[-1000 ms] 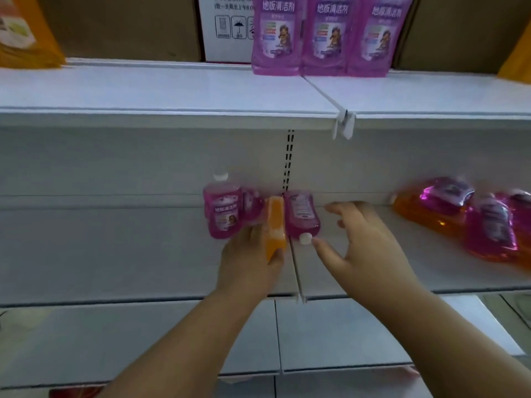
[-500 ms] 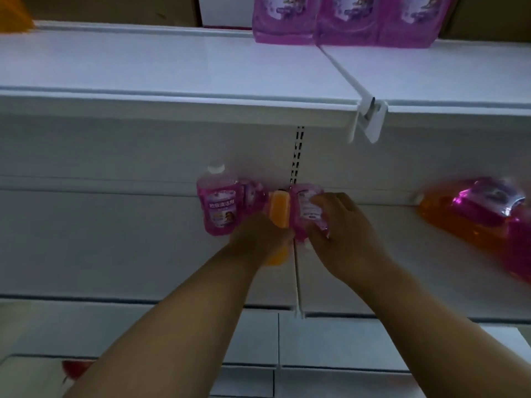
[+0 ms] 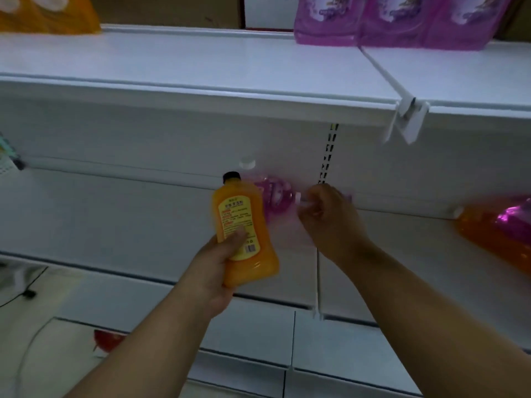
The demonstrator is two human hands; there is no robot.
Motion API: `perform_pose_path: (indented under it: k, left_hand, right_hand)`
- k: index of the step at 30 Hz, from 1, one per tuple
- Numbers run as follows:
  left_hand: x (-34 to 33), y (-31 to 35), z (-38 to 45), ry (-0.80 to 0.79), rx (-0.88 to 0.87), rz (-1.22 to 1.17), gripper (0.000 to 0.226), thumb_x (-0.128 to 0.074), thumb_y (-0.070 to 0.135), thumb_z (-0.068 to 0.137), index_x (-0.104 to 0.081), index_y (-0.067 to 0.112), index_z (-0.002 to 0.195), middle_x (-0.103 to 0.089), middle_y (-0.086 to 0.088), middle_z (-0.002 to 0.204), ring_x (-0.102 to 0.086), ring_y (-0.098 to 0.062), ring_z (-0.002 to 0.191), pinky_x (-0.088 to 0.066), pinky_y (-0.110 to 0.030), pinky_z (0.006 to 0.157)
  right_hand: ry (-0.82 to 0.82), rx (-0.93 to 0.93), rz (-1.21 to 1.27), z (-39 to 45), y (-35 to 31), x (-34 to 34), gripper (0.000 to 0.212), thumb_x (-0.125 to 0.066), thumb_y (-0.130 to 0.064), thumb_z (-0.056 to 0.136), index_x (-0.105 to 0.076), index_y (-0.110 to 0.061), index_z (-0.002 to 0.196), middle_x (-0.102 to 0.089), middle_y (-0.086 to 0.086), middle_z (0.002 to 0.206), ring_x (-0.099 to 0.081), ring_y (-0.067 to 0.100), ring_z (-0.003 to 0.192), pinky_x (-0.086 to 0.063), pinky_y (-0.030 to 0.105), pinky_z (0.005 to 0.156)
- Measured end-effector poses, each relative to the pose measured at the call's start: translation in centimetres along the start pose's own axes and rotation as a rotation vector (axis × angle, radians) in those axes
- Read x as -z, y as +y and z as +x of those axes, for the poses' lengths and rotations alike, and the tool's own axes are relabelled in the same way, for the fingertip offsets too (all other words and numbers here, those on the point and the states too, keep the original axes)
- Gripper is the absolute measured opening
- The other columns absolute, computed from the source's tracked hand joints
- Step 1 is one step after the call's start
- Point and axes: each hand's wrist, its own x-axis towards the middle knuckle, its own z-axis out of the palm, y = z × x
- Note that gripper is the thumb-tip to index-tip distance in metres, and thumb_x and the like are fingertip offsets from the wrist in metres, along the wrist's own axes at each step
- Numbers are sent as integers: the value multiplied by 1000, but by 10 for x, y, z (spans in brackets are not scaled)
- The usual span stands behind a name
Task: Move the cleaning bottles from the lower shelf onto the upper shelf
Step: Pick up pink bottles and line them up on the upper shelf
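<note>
Gripping the orange bottle w/ the left hand: thumb is pressing across the label, fingers are wrapping round the back, bottle is standing upright, black cap up, lifted in front of the lower shelf. Right hand is curling round something pink w/ a white cap just beside it, prob. a pink bottle, but it's blurring badly so can't tell exactly what it's holding or how firmly. A second white cap is showing behind, pink body mostly hidden.

Upper shelf is sitting above, w/ purple pouches at the back right & an orange pack far left. More orange & pink bottles are lying tipped on the lower shelf, far right.

Doing this step well, imo: keeping the orange bottle upright while raising it, clearing the upper shelf's front lip before pushing in, setting it on the bare white stretch left of the pouches. Right hand should be getting a full wrap on the body, not the cap, before lifting.
</note>
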Motion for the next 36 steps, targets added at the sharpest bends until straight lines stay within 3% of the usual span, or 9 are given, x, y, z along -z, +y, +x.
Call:
perform_pose_path:
  k: [3, 5, 9, 13, 17, 22, 27, 32, 36]
  left_hand:
    - [15, 14, -9, 104, -93, 98, 62, -80, 34, 61, -66, 17, 119, -77, -9, 107, -75, -27, 96, -62, -38, 71]
    - [29, 26, -19, 138, -145, 141, 65, -82, 36, 58, -66, 18, 118, -78, -8, 106, -75, -26, 95, -61, -35, 68]
    - [56, 43, -36, 155, -185, 151, 69, -84, 35, 55, -65, 16, 119, -78, -9, 105, -76, -25, 90, -60, -34, 66]
    - [74, 53, -50, 162, -203, 181, 70, -84, 36, 54, -65, 16, 118, -78, -8, 103, -76, -24, 88, -60, -34, 67]
    - [80, 54, -55, 158, -210, 186, 71, -85, 37, 50, -66, 18, 115, -78, -6, 101, -76, -22, 87, -60, -31, 65]
    - [75, 50, -58, 76, -199, 253, 73, -87, 41, 47, -65, 22, 114, -79, -3, 101, -76, -21, 89, -61, -32, 66]
    - [58, 43, -70, 18, -222, 275, 67, -85, 35, 49, -65, 22, 112, -79, 1, 100, -76, -20, 92, -59, -34, 72]
    - [30, 33, -94, -44, -251, 262, 67, -84, 33, 55, -65, 19, 117, -78, -5, 104, -75, -25, 95, -58, -42, 77]
    - [-11, 14, -122, -92, -293, 244, 54, -79, 31, 63, -66, 21, 114, -78, -6, 102, -75, -26, 93, -59, -44, 75]
  right_hand:
    - [11, -60, 139, 21, -10, -36, 25, -72, -37, 75, -55, -45, 91, -65, -17, 81, -64, -2, 75, -48, 19, 58]
    - [-16, -120, 204, 32, -17, -61, 47, -79, -39, 66, -49, -57, 97, -63, -21, 83, -63, -7, 83, -46, 17, 61]
    - [-81, -200, 146, 52, -24, -100, 90, -82, -45, 51, -43, -28, 130, -60, 6, 124, -54, 32, 119, -43, 49, 101]
    - [-126, -184, 2, 56, -35, -110, 64, -74, -48, 54, -68, -20, 112, -70, 9, 110, -63, 32, 105, -47, 41, 88]
    - [-188, -158, 308, 22, -38, -111, 51, -76, -30, 79, -61, -23, 127, -70, 2, 113, -64, 26, 108, -52, 47, 94]
    - [-108, -205, 617, -40, -46, -83, 47, -83, -29, 68, -68, -45, 110, -76, -14, 101, -71, 5, 94, -60, 32, 81]
    - [-10, -306, 852, -92, -51, -31, 57, -86, -38, 62, -66, -26, 114, -76, 3, 105, -73, 25, 97, -58, 50, 85]
    - [27, -305, 1031, -132, -63, 30, 63, -82, -28, 63, -61, -11, 120, -74, 16, 101, -73, 36, 91, -59, 46, 72]
    - [36, -234, 1029, -164, -67, 85, 50, -82, -18, 73, -61, -9, 117, -74, 18, 100, -73, 38, 92, -60, 44, 73]
